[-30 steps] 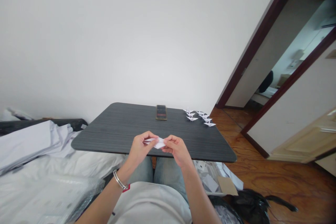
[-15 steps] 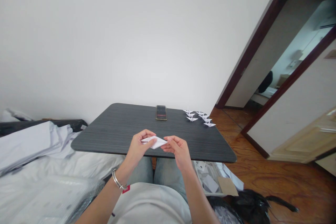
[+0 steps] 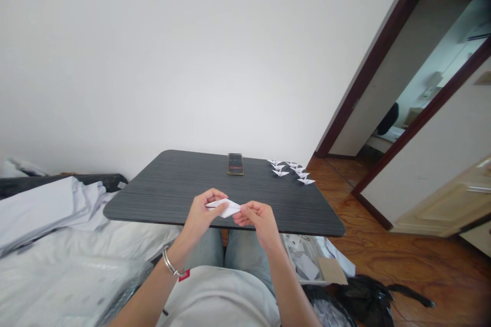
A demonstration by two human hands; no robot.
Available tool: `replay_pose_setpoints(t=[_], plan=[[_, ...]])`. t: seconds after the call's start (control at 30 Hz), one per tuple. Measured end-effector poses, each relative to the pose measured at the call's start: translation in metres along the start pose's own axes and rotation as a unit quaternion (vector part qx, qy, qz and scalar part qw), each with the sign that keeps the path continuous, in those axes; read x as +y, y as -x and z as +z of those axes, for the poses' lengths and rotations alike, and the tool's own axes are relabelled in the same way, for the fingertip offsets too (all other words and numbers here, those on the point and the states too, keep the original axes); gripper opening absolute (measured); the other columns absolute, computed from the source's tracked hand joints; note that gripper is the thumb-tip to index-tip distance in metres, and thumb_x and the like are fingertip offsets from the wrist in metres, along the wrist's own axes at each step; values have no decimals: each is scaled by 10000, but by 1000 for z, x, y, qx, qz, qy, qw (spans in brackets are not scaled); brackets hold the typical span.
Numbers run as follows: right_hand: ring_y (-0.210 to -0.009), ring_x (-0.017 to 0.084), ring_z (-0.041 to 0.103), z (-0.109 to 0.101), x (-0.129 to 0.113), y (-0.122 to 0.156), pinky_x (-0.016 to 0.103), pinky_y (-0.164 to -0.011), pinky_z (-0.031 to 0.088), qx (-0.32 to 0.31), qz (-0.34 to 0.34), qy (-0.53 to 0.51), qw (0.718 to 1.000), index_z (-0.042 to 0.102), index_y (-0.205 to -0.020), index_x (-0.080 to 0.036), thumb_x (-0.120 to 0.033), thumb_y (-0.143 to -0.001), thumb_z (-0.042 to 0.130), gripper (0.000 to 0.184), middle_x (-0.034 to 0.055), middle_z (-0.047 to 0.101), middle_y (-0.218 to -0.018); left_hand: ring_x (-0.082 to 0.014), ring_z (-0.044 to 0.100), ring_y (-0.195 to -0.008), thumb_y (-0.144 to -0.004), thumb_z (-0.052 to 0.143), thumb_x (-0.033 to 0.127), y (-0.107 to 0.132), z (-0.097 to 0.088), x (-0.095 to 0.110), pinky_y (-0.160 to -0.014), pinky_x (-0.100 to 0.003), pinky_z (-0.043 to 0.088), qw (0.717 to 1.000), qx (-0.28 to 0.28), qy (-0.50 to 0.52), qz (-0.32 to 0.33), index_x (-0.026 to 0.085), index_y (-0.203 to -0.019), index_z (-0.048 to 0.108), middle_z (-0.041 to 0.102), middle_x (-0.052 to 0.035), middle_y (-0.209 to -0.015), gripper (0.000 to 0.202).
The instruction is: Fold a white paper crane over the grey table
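Note:
A small white folded paper (image 3: 229, 209), diamond-shaped with narrow points, is held between both hands over the near edge of the dark table (image 3: 184, 179). My left hand (image 3: 204, 209) pinches its left part, thumb on top and fingers behind. The right tip of the paper sits between the thumb and fingers of my right hand (image 3: 257, 215). Several white origami cranes (image 3: 281, 173) stand in two rough rows at the table's far right. Part of the folded paper is hidden by my fingers.
A phone (image 3: 235, 164) lies at the table's far middle, near the white wall. Stacked white paper sheets (image 3: 38, 209) rest on the bed at left. Below the table's right side are a bin of paper pieces (image 3: 305, 260) and a black plastic bag (image 3: 362, 299).
My right hand has shifted slightly left along the paper's right tip, and its fingers have closed in more. My left hand keeps its pinch almost unmoved.

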State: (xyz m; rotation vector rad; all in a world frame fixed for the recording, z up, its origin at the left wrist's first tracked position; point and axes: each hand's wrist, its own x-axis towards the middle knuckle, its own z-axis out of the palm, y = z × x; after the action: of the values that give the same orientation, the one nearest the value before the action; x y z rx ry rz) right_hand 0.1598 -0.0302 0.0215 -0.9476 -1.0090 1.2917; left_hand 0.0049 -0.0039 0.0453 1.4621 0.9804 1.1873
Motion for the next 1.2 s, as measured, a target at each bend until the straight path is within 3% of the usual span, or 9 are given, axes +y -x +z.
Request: replay_pose_setpoints(t=[0.23, 0.47, 1.2], plan=[[-495, 133, 634, 0, -3, 3, 214, -483, 511, 2, -29, 20, 999, 653, -637, -135, -400, -692, 637, 271, 51, 686, -569, -105, 537, -536, -622, 677, 290, 1, 1, 3, -508, -196, 395, 1000, 2, 12, -4, 129, -734, 584, 607, 7, -612, 218], [-467, 130, 619, 1, 0, 0, 213, -464, 504, -13, -25, 40, 999, 649, -651, -129, -332, -630, 705, 211, 38, 678, -536, -96, 516, -508, -627, 670, 287, 2, 2, 5, -488, -193, 378, 1000, -18, -14, 9, 125, -726, 582, 586, 13, -586, 209], [-437, 128, 612, -13, -4, 1, 211, -436, 498, -21, -17, 64, 998, 635, -607, -134, -360, -637, 683, 233, 43, 675, -526, -102, 535, -527, -624, 677, 271, -1, 0, 3, -489, -189, 391, 1000, -24, -3, -10, 122, -739, 581, 588, 5, -602, 211]])
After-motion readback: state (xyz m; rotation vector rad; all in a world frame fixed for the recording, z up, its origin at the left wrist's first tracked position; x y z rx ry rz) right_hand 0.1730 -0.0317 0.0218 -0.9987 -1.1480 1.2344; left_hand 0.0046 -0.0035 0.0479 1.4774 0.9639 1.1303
